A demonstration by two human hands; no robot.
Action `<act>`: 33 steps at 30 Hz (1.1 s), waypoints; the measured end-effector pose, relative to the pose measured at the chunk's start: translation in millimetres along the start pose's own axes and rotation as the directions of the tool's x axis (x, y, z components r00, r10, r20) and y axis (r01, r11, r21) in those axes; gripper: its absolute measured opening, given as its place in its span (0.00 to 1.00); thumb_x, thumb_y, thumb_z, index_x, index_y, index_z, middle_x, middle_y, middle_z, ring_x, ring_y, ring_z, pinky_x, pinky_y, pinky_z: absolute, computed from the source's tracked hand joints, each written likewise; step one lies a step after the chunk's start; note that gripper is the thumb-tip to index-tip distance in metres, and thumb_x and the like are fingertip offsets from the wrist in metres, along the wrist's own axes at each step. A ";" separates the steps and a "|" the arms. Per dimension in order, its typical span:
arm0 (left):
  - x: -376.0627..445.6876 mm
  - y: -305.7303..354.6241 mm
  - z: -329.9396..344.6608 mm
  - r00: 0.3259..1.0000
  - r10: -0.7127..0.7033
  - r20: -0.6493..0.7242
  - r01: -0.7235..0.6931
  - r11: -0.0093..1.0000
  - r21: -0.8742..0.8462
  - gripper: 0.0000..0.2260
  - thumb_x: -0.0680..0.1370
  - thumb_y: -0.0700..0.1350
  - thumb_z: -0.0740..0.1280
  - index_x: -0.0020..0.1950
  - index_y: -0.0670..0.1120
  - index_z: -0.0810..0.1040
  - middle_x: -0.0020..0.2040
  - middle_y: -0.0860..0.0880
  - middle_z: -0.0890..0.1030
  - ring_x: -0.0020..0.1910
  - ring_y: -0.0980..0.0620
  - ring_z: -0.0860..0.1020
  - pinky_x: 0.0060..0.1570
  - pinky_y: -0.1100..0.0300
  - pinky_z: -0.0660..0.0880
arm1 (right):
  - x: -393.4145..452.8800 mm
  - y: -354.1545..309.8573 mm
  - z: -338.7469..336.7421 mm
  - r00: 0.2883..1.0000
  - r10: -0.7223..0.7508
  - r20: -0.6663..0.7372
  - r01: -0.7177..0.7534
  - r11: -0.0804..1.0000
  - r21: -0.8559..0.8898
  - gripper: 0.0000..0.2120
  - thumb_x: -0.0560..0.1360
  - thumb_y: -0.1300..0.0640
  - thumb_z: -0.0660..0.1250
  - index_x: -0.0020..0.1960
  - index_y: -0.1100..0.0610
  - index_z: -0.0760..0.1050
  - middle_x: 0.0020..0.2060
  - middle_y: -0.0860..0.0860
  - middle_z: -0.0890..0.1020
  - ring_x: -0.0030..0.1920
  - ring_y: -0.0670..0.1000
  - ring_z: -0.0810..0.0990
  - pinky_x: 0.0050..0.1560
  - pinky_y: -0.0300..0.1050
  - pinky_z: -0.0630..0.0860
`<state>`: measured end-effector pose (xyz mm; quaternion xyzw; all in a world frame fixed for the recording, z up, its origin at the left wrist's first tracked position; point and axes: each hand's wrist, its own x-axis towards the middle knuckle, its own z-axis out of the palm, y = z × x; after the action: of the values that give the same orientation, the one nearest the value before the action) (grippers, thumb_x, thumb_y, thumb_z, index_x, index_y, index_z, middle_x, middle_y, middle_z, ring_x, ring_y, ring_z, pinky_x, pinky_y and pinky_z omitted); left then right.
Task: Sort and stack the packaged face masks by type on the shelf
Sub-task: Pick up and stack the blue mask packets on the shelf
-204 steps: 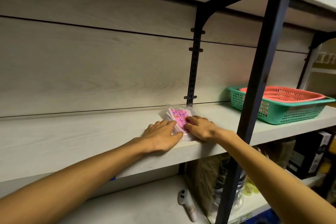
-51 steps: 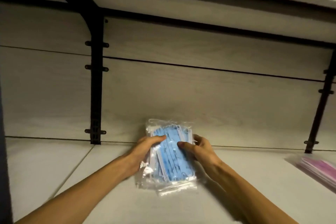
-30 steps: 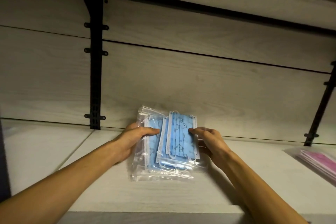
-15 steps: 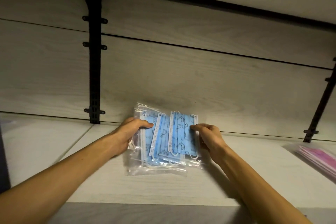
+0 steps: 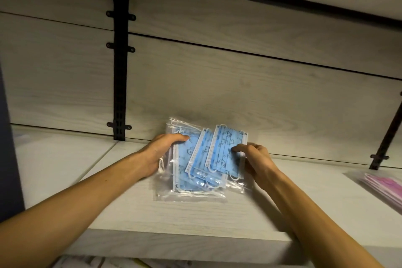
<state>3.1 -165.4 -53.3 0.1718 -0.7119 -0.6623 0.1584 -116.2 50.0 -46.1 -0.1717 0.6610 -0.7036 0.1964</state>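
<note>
- A black slotted upright is fixed to the wood-grain back panel, beyond and to the left of the left hand's fingers.
- A second black bracket leans against the panel well to the right of the right hand's fingers.
- A pile of pink masks in clear wrap lies at the far right of the shelf, well apart from both hands.
- The pale shelf board is bare wood between the wrists and its front edge.
- The blue masks, printed with small cartoon figures and edged in white, sit in clear glossy bags, fanned so three overlap.
- The bundle lies on the shelf near the back panel, between the two hands, its top packet tilted rightwards.
- The left hand grips the bundle's left edge, thumb lying over the top.
- The right hand pinches the topmost packet at its right edge, fingers curled onto the blue face.
</note>
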 end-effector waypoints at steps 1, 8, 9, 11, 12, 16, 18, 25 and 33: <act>-0.5 0.0 -0.4 1.000 -0.004 -0.001 0.004 1.000 -0.013 0.16 0.78 0.50 0.68 0.57 0.38 0.81 0.51 0.38 0.84 0.56 0.38 0.81 0.69 0.39 0.69 | 0.4 0.2 -0.1 0.999 -0.011 -0.030 0.013 0.999 0.038 0.09 0.78 0.67 0.66 0.56 0.71 0.73 0.36 0.61 0.86 0.31 0.56 0.86 0.27 0.42 0.79; 4.1 -3.1 -1.4 1.000 -0.019 0.014 0.018 0.999 0.050 0.10 0.75 0.42 0.68 0.53 0.37 0.81 0.39 0.45 0.84 0.45 0.43 0.83 0.53 0.51 0.76 | 5.7 3.0 -4.6 0.972 -0.031 -0.233 0.043 0.998 0.046 0.03 0.76 0.66 0.67 0.47 0.67 0.76 0.30 0.60 0.80 0.21 0.51 0.74 0.20 0.40 0.68; 4.7 -2.8 -0.8 1.000 -0.021 0.007 0.021 0.998 0.055 0.12 0.75 0.41 0.69 0.54 0.36 0.80 0.38 0.45 0.85 0.44 0.43 0.83 0.53 0.51 0.76 | 5.6 3.0 -5.2 0.973 -0.026 -0.230 0.036 0.999 0.038 0.03 0.76 0.65 0.66 0.46 0.66 0.76 0.30 0.61 0.79 0.22 0.52 0.72 0.22 0.41 0.66; 5.1 -3.2 0.2 1.000 -0.016 -0.007 0.016 0.998 0.064 0.13 0.75 0.41 0.70 0.56 0.36 0.79 0.38 0.46 0.85 0.45 0.43 0.83 0.58 0.47 0.75 | 3.6 2.1 -5.6 0.976 -0.013 -0.215 0.017 1.000 0.020 0.04 0.75 0.63 0.65 0.45 0.66 0.76 0.29 0.59 0.77 0.24 0.52 0.69 0.26 0.43 0.64; 5.7 -3.7 0.5 1.000 -0.012 -0.013 0.013 0.998 0.063 0.13 0.75 0.42 0.70 0.55 0.36 0.80 0.38 0.46 0.85 0.46 0.43 0.82 0.59 0.47 0.74 | 2.0 1.4 -5.5 0.978 -0.004 -0.206 0.009 1.000 0.020 0.05 0.76 0.63 0.65 0.44 0.65 0.76 0.26 0.57 0.77 0.24 0.51 0.68 0.25 0.42 0.63; 9.0 -5.2 1.5 1.000 -0.011 0.004 0.010 0.999 0.041 0.10 0.77 0.46 0.70 0.51 0.40 0.81 0.39 0.47 0.85 0.43 0.47 0.82 0.48 0.52 0.72 | -2.2 -0.6 -3.6 0.975 0.002 -0.223 0.012 0.998 0.062 0.05 0.75 0.63 0.64 0.42 0.64 0.75 0.22 0.53 0.76 0.18 0.48 0.67 0.19 0.35 0.62; 10.7 -5.8 2.7 1.000 -0.008 0.007 0.008 1.000 0.021 0.09 0.78 0.49 0.69 0.45 0.43 0.80 0.38 0.47 0.84 0.40 0.48 0.82 0.43 0.55 0.70 | -2.1 0.6 -3.5 0.966 0.003 -0.258 0.010 0.999 0.050 0.05 0.74 0.63 0.64 0.42 0.65 0.75 0.22 0.54 0.75 0.18 0.47 0.66 0.18 0.36 0.61; 13.1 -5.9 5.4 1.000 0.017 0.017 -0.017 1.000 -0.016 0.10 0.79 0.50 0.68 0.41 0.47 0.79 0.34 0.50 0.84 0.30 0.54 0.83 0.39 0.57 0.69 | -1.1 1.0 -17.6 0.946 -0.057 -0.319 0.046 0.998 -0.044 0.04 0.75 0.64 0.65 0.46 0.67 0.75 0.20 0.54 0.73 0.16 0.48 0.66 0.18 0.37 0.62; 7.8 -1.4 8.8 0.996 0.025 0.089 -0.021 0.999 -0.050 0.11 0.76 0.49 0.71 0.51 0.42 0.80 0.40 0.46 0.85 0.40 0.45 0.84 0.50 0.52 0.77 | -7.2 -6.3 -41.9 0.887 -0.143 -0.439 0.152 0.988 -0.014 0.11 0.73 0.66 0.64 0.54 0.70 0.75 0.41 0.64 0.79 0.33 0.58 0.75 0.34 0.49 0.74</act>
<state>-7.7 -161.2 -55.4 0.1297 -0.7037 -0.6848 0.1381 -131.3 90.0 -42.4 -0.0564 0.6659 -0.7439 -0.0096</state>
